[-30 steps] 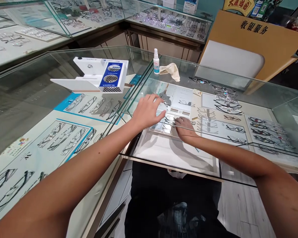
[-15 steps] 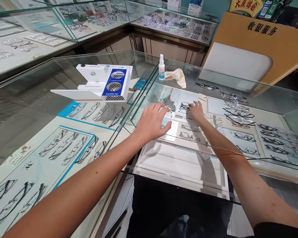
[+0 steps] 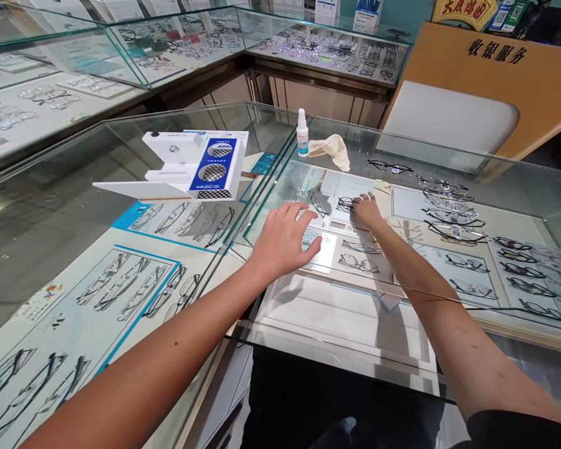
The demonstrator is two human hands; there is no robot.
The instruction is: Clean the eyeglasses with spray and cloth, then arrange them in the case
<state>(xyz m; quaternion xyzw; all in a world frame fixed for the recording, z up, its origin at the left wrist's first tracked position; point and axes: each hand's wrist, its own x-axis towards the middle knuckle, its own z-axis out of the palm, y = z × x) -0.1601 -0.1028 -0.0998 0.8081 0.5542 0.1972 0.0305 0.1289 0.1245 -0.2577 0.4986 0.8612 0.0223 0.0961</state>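
My right hand point(image 3: 368, 212) reaches deep into the open glass display case, under its glass top. Its fingertips close on a dark-framed pair of glasses point(image 3: 343, 203) lying on a white display sheet point(image 3: 355, 184). My left hand point(image 3: 283, 240) is open with fingers spread, palm down over a small printed card point(image 3: 321, 248) at the near left of the tray. Another dark pair of glasses point(image 3: 316, 202) lies just beyond my left fingertips. Two clear-framed pairs point(image 3: 361, 262) lie between my forearms.
A spray bottle point(image 3: 302, 133) and a beige cloth point(image 3: 330, 151) sit on the glass top. A white and blue lens demo box point(image 3: 194, 165) stands on the left case. Rows of glasses point(image 3: 453, 215) fill the right side. A wooden cashier counter point(image 3: 495, 87) stands behind.
My right hand moved from the near middle of the tray to its far part, where the dark pair now lies. My left hand drifted slightly nearer and stayed spread.
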